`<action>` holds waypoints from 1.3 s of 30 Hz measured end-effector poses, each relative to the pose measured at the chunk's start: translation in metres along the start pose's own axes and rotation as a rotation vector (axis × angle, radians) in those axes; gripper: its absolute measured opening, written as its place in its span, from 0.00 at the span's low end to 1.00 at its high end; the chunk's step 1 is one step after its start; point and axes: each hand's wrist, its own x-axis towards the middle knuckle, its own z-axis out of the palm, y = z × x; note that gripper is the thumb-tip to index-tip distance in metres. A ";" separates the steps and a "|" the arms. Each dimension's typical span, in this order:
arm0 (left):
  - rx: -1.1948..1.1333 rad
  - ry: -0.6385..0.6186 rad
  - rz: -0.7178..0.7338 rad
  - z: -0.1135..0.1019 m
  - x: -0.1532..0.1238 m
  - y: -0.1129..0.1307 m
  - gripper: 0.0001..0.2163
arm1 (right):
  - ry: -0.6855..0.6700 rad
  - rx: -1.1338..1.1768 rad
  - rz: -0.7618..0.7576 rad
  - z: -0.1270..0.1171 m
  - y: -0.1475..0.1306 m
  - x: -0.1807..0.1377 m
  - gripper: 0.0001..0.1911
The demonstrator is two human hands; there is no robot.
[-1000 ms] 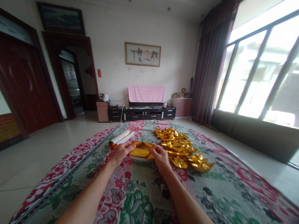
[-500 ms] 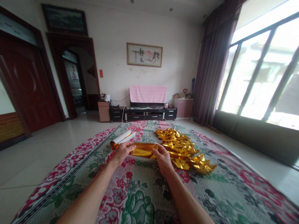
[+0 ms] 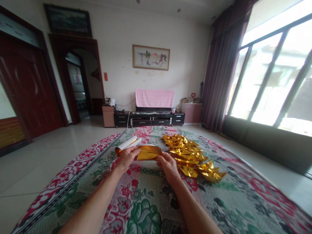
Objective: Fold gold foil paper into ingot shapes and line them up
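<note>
A sheet of gold foil paper [image 3: 148,152], partly folded, is held up between both hands just above a floral blanket [image 3: 151,201]. My left hand [image 3: 126,158] pinches its left end and my right hand [image 3: 168,165] pinches its right end. A heap of folded gold foil pieces [image 3: 190,156] lies on the blanket to the right of my hands. A roll of white and gold paper [image 3: 126,144] rests just beyond my left hand.
The blanket covers a pale tiled floor [image 3: 48,152]. A dark TV cabinet [image 3: 148,118] with a pink cloth [image 3: 154,98] stands at the far wall. Dark wooden doors [image 3: 26,87] are on the left, tall windows [image 3: 275,78] and a curtain [image 3: 219,71] on the right.
The foil sheet has been folded narrower and lifted slightly, with both hands moving closer together. The view has shifted a little to the left.
</note>
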 end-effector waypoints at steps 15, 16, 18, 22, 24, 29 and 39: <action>0.143 0.185 0.078 0.009 0.007 -0.007 0.14 | -0.066 0.028 0.050 -0.002 0.002 -0.001 0.18; 0.145 0.169 0.085 0.008 0.006 -0.007 0.14 | -0.065 0.029 0.042 -0.002 0.001 -0.001 0.18; 0.154 0.133 0.101 0.008 0.005 -0.006 0.13 | -0.062 0.018 0.024 -0.002 0.000 -0.001 0.17; 0.162 0.076 0.107 0.009 0.002 -0.004 0.12 | -0.039 0.020 0.004 -0.001 -0.001 -0.002 0.18; 0.152 0.067 0.107 0.011 0.001 -0.003 0.13 | -0.004 -0.001 -0.029 -0.001 -0.001 -0.003 0.17; 0.087 0.063 0.086 0.013 0.000 -0.001 0.23 | 0.115 -0.116 -0.141 -0.003 0.005 0.002 0.18; 0.023 -0.151 -0.004 0.015 -0.011 0.009 0.17 | 0.265 -0.176 -0.230 -0.005 0.006 0.009 0.17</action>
